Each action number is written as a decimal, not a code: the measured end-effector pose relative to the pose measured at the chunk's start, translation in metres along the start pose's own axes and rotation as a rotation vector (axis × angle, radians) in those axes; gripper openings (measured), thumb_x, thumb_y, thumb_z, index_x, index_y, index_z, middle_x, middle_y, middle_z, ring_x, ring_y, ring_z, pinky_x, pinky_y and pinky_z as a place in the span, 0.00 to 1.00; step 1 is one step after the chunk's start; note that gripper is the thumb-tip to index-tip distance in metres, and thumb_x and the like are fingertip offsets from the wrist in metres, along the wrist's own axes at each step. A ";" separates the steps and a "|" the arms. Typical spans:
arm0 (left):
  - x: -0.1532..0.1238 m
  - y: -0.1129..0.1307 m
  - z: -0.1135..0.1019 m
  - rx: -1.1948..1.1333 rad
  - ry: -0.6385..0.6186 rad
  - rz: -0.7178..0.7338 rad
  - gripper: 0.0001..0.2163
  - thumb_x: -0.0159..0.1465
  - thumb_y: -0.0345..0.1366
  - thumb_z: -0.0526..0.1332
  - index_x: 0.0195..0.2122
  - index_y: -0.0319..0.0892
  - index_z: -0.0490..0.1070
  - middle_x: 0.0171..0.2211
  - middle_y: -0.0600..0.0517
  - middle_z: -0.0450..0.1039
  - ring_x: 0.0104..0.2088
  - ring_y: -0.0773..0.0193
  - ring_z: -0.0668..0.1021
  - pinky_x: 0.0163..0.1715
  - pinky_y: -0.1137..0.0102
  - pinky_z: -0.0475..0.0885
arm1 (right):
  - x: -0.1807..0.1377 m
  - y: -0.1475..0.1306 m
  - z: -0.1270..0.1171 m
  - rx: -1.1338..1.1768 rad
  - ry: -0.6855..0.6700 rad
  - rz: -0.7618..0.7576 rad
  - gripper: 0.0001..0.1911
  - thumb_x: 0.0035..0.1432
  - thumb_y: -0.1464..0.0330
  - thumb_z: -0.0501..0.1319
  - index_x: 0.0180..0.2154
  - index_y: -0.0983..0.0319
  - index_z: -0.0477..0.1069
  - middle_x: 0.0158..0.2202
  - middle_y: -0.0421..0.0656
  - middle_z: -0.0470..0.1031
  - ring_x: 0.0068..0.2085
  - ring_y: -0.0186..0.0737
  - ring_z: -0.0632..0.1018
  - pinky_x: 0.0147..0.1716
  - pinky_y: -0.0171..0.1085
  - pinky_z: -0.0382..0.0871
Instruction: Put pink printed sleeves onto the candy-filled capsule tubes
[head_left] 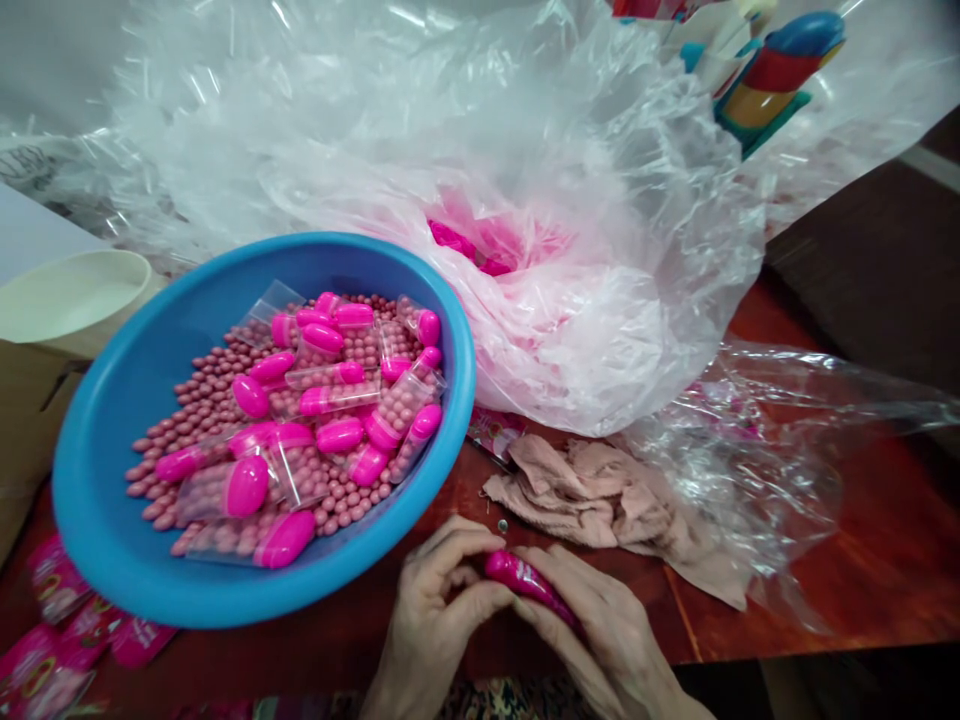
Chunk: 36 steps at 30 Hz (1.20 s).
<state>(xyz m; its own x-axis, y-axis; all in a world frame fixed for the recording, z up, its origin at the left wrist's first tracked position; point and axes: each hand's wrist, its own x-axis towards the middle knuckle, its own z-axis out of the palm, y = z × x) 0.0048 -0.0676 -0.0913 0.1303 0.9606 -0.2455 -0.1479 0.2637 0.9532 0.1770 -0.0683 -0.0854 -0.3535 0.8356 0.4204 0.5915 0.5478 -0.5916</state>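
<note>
A small glossy pink wrapper [525, 580] with pale print is held between both hands above the near table edge. My right hand [604, 620] is wrapped along its right side, thumb in front and fingers behind. My left hand [442, 610] pinches at its left end, with index finger and thumb curled round it. What the wrapper contains is hidden. Left of my hands stands a blue basin [262, 600] of small pinkish-brown balls [202, 385]. On the balls lie several clear tubes with bright pink caps [287, 540], many holding balls.
Behind are large clear plastic bags [600, 330], with pink items [469, 245] inside one. A crumpled beige cloth [592, 490] lies right of centre. Printed pink packets [56, 580] are at lower left, near a cream tub [82, 295]. A colourful object [784, 75] stands at upper right.
</note>
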 end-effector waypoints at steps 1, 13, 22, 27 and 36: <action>0.000 0.000 0.001 -0.017 -0.001 -0.010 0.12 0.54 0.22 0.65 0.34 0.48 0.79 0.34 0.53 0.73 0.32 0.66 0.76 0.29 0.75 0.73 | 0.001 -0.001 0.000 0.002 -0.010 -0.003 0.10 0.69 0.69 0.47 0.46 0.65 0.64 0.29 0.45 0.78 0.30 0.38 0.80 0.28 0.32 0.75; -0.003 0.004 0.017 -0.060 0.013 0.062 0.05 0.59 0.30 0.63 0.29 0.42 0.80 0.22 0.53 0.69 0.23 0.67 0.72 0.22 0.74 0.68 | -0.028 0.001 0.006 -0.109 -0.095 -0.049 0.22 0.67 0.73 0.48 0.61 0.71 0.55 0.42 0.56 0.79 0.39 0.45 0.81 0.37 0.42 0.78; -0.011 -0.007 0.031 -0.175 0.155 -0.127 0.08 0.60 0.36 0.62 0.26 0.40 0.76 0.22 0.56 0.67 0.18 0.71 0.71 0.15 0.77 0.70 | -0.002 -0.006 -0.001 -0.191 -0.057 -0.196 0.14 0.62 0.80 0.47 0.44 0.72 0.69 0.35 0.58 0.81 0.27 0.41 0.81 0.28 0.37 0.78; -0.013 -0.007 0.032 -0.205 0.226 -0.133 0.10 0.59 0.38 0.64 0.23 0.39 0.75 0.20 0.56 0.68 0.17 0.73 0.68 0.15 0.80 0.65 | -0.003 -0.011 0.002 -0.214 0.014 -0.176 0.14 0.62 0.80 0.48 0.37 0.71 0.72 0.33 0.57 0.82 0.27 0.41 0.82 0.27 0.36 0.77; -0.010 -0.006 0.035 -0.398 0.246 -0.210 0.13 0.47 0.38 0.74 0.33 0.43 0.77 0.28 0.54 0.77 0.29 0.68 0.76 0.32 0.77 0.70 | -0.026 -0.013 0.018 0.051 0.140 0.176 0.28 0.64 0.77 0.52 0.64 0.59 0.54 0.51 0.54 0.74 0.51 0.44 0.76 0.49 0.42 0.72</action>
<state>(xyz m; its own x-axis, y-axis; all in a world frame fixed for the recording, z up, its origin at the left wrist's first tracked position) 0.0388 -0.0819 -0.0881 -0.0300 0.8632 -0.5041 -0.5116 0.4200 0.7496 0.1653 -0.0966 -0.1010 -0.1422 0.9066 0.3972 0.5966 0.3987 -0.6964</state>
